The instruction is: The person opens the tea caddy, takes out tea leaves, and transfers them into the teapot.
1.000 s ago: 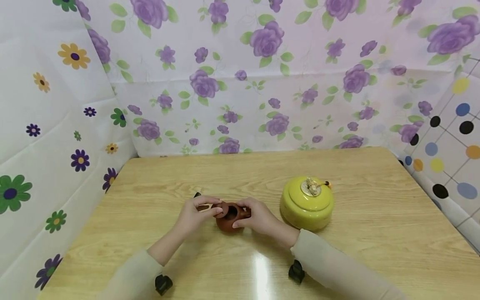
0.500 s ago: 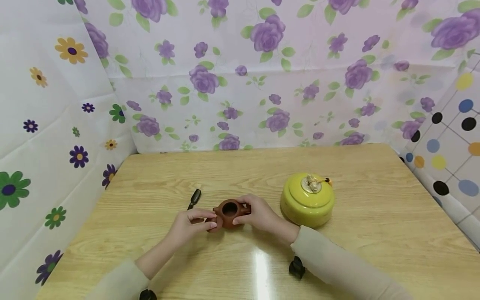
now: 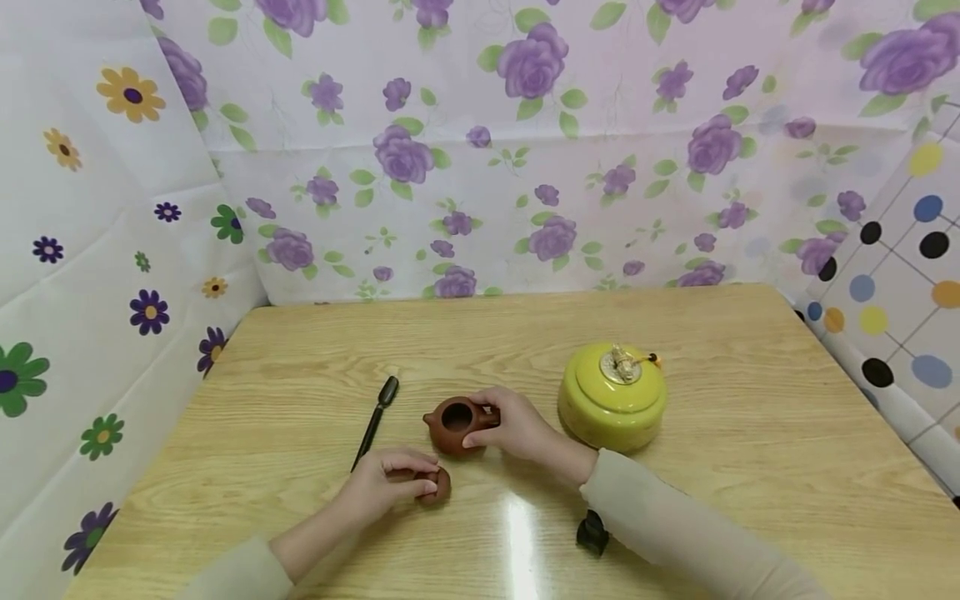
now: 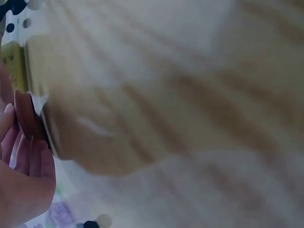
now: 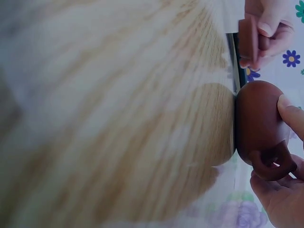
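Floral sheeting (image 3: 555, 192) printed with purple roses hung behind the desk (image 3: 712, 483); from where I stood, a flower-print sheet (image 3: 67, 275) covered the left side and a dotted sheet (image 3: 911, 350) the right. Desk was pale wood grain, glossy, with a bright streak of light (image 3: 520, 550) on the near part. One person, pale sleeves (image 3: 667, 525).

Left hand (image 3: 378, 487): thumb and fingers clamped on a small reddish-brown lid (image 3: 437, 487). Lid was off the teapot (image 3: 452, 440), on its near side and slightly left, with a gap between the two. Held low; couldn't tell whether its rim touched the desk.

Right hand (image 3: 517, 429): fingers clamped on the teapot at the handle side, thumb against the near side of the body. Teapot sat upright on the desk, same reddish-brown, round-bodied, dark opening facing up, spout (image 3: 428, 418) pointing left, handle (image 3: 491, 417) on the right.

Black tool (image 3: 372, 427) lay slanting on the desk, left of the teapot, broader end away from the person, thin end close to the left hand. Yellow jar (image 3: 613, 417) stood to the right, beyond the right forearm (image 3: 566, 462): glossy, cover (image 3: 592, 383) on, metallic ornament (image 3: 621, 365) on top, short cord with a dark bead (image 3: 655, 360) going right. Black object (image 3: 592, 533) showed by the right cuff.
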The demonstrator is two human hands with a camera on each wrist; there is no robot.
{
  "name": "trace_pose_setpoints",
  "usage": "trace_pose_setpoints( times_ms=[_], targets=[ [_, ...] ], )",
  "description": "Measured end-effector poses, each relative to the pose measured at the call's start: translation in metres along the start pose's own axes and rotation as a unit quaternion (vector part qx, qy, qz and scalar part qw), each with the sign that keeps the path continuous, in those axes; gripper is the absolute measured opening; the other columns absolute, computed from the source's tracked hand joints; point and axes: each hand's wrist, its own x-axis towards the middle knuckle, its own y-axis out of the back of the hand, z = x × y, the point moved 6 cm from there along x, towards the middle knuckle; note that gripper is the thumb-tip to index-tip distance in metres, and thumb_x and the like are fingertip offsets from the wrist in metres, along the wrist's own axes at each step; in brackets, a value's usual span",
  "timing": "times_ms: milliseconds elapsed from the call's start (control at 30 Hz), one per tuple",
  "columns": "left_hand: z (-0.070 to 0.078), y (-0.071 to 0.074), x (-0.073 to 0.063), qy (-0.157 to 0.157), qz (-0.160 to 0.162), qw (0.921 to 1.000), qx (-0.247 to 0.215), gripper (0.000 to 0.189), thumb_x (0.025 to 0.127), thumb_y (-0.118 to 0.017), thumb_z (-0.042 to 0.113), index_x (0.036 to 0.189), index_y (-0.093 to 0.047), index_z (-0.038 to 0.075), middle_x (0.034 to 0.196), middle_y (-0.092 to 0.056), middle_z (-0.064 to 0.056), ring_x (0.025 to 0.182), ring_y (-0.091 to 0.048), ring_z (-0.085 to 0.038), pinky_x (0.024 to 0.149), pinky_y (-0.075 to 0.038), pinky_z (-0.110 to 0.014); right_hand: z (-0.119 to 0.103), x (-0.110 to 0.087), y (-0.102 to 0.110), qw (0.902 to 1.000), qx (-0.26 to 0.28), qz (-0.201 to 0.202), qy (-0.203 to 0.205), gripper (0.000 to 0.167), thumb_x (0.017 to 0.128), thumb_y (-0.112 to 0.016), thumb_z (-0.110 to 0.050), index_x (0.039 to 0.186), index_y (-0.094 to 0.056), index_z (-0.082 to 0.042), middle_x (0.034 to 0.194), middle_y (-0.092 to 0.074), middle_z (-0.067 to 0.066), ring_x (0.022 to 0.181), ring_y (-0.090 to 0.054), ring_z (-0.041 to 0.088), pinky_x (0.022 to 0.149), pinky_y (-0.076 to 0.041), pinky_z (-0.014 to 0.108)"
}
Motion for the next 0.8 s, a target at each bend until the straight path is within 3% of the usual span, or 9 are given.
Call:
trace_pose_setpoints(
  times_ms=[200,433,800],
  targets=[
    [-0.0041,-0.0041,-0.0041,-0.011,-0.018,0.9996,0.017,0.021,0.080,-0.077,0.018,0.096,-0.076,0.004,0.109,-0.070,-0.012,0.111,-0.061,-0.026,0.097,-0.043,-0.016,-0.0001,-0.0003,-0.0003,1.0000,0.008,-0.002,0.001,0.055,0.074,-0.082,-0.019,0.121,-0.061,0.001,0.118,-0.064,0.013,0.110,-0.059,0.026,0.093,-0.052,0.041],
    [-0.0047,-0.0038,-0.0040,-0.013,-0.023,0.9991,0.033,0.020,0.080,-0.077,0.020,0.096,-0.076,0.008,0.109,-0.070,-0.010,0.110,-0.061,-0.020,0.098,-0.043,-0.017,-0.0006,-0.0010,-0.0007,1.0000,0.002,-0.005,-0.001,0.054,0.075,-0.082,-0.020,0.121,-0.062,-0.001,0.117,-0.064,0.012,0.111,-0.059,0.024,0.093,-0.051,0.040],
    [0.0010,-0.0026,-0.0056,-0.025,-0.027,0.9974,0.062,0.020,0.080,-0.077,0.020,0.097,-0.074,0.009,0.109,-0.070,-0.007,0.108,-0.063,-0.025,0.100,-0.044,-0.021,-0.0040,-0.0038,-0.0013,0.9995,-0.012,-0.025,-0.017,0.064,0.077,-0.081,-0.024,0.129,-0.054,0.001,0.127,-0.058,0.017,0.116,-0.056,0.029,0.098,-0.049,0.043]
  ],
)
